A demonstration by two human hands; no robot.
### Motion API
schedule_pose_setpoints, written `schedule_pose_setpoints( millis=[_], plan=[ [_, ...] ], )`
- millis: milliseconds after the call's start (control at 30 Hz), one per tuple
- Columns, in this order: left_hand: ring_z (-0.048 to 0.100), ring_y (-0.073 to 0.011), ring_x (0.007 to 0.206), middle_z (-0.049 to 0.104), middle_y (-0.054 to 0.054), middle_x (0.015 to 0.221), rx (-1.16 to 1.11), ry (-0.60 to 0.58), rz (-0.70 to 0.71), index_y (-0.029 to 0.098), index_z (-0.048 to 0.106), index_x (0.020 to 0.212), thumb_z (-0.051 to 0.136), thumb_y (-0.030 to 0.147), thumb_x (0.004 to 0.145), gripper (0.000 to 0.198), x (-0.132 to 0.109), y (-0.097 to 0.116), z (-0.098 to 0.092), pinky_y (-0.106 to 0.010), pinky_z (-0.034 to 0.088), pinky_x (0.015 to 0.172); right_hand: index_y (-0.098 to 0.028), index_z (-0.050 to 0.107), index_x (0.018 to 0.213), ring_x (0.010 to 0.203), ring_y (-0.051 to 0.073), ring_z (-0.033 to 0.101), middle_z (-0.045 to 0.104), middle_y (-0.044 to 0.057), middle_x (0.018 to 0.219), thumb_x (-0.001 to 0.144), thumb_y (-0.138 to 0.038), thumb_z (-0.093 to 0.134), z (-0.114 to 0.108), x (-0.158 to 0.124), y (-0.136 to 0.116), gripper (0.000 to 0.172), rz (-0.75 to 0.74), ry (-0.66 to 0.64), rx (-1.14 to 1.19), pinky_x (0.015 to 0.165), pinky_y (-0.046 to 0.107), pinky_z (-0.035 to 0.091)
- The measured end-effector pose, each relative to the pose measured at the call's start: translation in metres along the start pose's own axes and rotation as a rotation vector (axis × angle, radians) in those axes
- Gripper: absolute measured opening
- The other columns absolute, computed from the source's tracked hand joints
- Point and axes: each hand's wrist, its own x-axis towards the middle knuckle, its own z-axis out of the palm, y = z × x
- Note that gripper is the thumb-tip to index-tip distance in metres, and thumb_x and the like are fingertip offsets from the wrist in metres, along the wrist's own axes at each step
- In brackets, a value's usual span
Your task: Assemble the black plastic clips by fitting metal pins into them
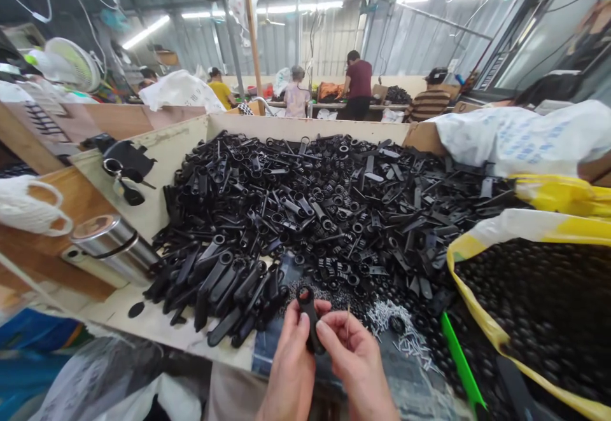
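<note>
A black plastic handle-shaped part with a ring at its top [310,313] is held upright in front of me. My left hand [292,357] is closed around it, thumb along its front. My right hand [353,354] is closed too, thumb and fingertips pressed at the part's lower right side. A thin tan stick [348,318] pokes up between the right fingers; the rest of it is hidden. Just beyond my hands lie tiny dark pieces [334,295] and a heap of silver pins [396,329]. Similar black handles [224,287] lie in a row to the left.
A large pile of black plastic parts [305,198] fills the bench. On the right stands a yellow-and-white sack [477,319] of dark round pieces, beside a green strip [461,364]. A steel flask [117,246] is at left. Several people work in the background.
</note>
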Motion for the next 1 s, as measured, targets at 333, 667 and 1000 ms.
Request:
schedule_pose_setpoints(
  millis=[333,667,1000],
  plan=[
    [0.061,-0.0365,0.132,0.076,-0.015,0.124,0.144,0.032,0.037,0.021,0.073,0.118,0.088,0.056,0.075,0.057,0.004,-0.014,-0.008,-0.05,0.042,0.117,-0.019,0.074,0.073,0.069,0.019,0.062,0.071,0.005,0.073,0.074,-0.059,0.086,0.002,-0.004,0.002,0.042,-0.054,0.009,-0.044,0.066,0.027,0.049],
    [0.07,-0.034,0.12,0.08,-0.013,0.113,0.052,0.101,0.008,0.021,0.07,0.113,0.095,0.049,0.066,0.06,0.004,-0.01,0.0,-0.05,0.047,0.114,-0.02,0.072,0.072,0.069,0.02,0.062,0.071,0.005,0.074,0.075,-0.06,0.084,0.002,-0.007,0.007,0.042,-0.111,0.083,-0.055,0.065,0.028,0.05],
    [0.066,-0.0315,0.124,0.076,-0.014,0.126,0.374,0.028,0.063,0.02,0.074,0.122,0.085,0.051,0.079,0.054,0.01,-0.011,-0.022,-0.04,0.05,0.108,-0.019,0.07,0.072,0.068,0.02,0.061,0.071,0.005,0.072,0.081,-0.062,0.078,-0.003,-0.008,0.004,0.044,-0.108,0.055,-0.162,0.064,0.028,0.05]
  ],
)
